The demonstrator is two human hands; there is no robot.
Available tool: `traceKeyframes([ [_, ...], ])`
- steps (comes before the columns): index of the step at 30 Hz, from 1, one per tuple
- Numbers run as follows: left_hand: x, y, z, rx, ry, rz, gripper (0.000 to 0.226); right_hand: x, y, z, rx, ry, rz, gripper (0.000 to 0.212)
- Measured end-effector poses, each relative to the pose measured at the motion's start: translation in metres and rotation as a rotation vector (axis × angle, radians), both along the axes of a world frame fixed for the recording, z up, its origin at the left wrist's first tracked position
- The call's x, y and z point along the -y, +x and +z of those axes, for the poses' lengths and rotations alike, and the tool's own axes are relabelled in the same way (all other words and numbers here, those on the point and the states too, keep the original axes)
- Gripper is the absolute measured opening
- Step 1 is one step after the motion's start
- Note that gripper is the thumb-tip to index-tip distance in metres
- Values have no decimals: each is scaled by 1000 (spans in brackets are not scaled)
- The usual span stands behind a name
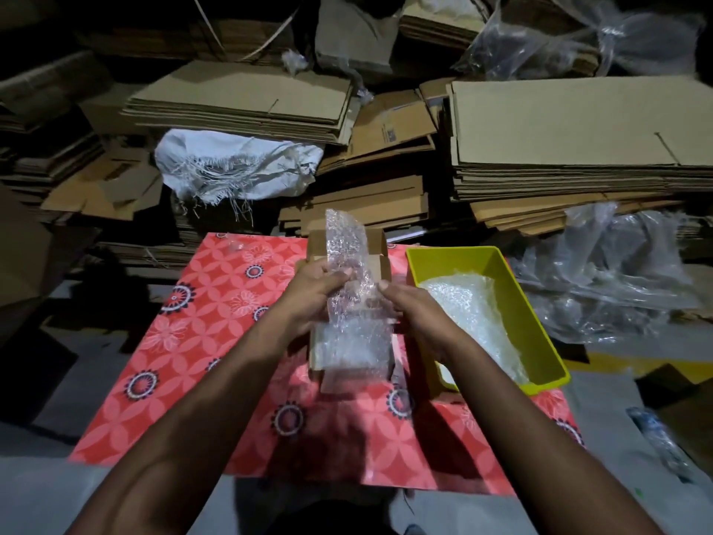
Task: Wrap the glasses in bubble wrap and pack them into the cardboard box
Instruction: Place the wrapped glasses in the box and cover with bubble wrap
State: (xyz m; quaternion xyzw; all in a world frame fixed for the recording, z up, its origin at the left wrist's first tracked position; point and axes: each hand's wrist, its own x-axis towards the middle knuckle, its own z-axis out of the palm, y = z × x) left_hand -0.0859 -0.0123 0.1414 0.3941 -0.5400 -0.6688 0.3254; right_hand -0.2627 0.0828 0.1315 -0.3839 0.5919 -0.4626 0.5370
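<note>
Both hands, the left hand (322, 281) and the right hand (405, 303), are grasping a bubble wrap bundle (347, 272) above the open cardboard box (349, 341); a glass inside it I cannot see. If the loose upper end unrolls, the content may slip out. The red floral sheet (200, 322) lies on the floor with a yellow tub (513, 287), before stacks of flattened cardboard (578, 140).

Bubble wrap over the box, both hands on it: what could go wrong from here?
1. The bubble wrap stands loose above the left hand and right hand; it may unroll.
2. Whether a glass sits inside cannot be told; one could slip out.
3. The cardboard box looks narrow, so the bundle might jam.
</note>
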Motion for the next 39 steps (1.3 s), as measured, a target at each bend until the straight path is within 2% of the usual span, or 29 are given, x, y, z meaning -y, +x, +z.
traceKeyframes([
  [2, 1, 9, 7, 0, -78, -52, 14, 5, 13, 7, 119, -47, 7, 32],
  [5, 4, 23, 12, 2, -163, -13, 16, 11, 24, 19, 293, -164, -158, 46],
  [8, 6, 32, 19, 0, -243, 66, 15, 15, 24, 29, 488, -75, -132, 33],
  [11, 12, 41, 23, 23, -289, 100, 14, 17, 30, 35, 382, 116, -38, 20],
  [13, 17, 46, 28, 56, -307, 101, 14, 22, 31, 34, 283, 169, -10, 9],
  [16, 18, 52, 37, 26, -280, 35, 16, 31, 32, 32, 238, 42, 5, 14],
  [19, 16, 57, 39, -73, -134, -55, 27, 35, 32, 35, 223, -124, -61, 5],
  [21, 17, 58, 36, -42, -163, -52, 31, 35, 29, 39, 195, -149, -65, 2],
  [25, 22, 59, 37, -56, -227, 47, 18, 38, 17, 39, 100, -247, -58, 28],
  [27, 25, 58, 40, -101, -233, 88, 17, 40, 13, 43, 89, -327, -121, 14],
  [28, 25, 56, 43, -117, -244, 99, 22, 40, 13, 45, 93, -366, -139, 14],
  [30, 25, 51, 46, -156, -268, 99, 38, 40, 13, 50, 93, -439, -143, 34],
  [33, 23, 44, 51, -201, -271, 96, 47, 39, 8, 52, 80, -464, -22, 23],
  [34, 24, 43, 51, -183, -289, 97, 47, 38, 6, 52, 40, -445, 12, 37],
  [35, 27, 44, 49, -160, -323, 91, 48, 38, 5, 53, -12, -442, 42, 42],
  [37, 29, 45, 50, -109, -386, 109, 54, 39, 2, 57, -101, -505, 27, 24],
  [39, 30, 46, 50, -81, -387, 108, 56, 40, 0, 61, -97, -532, 22, 44],
])
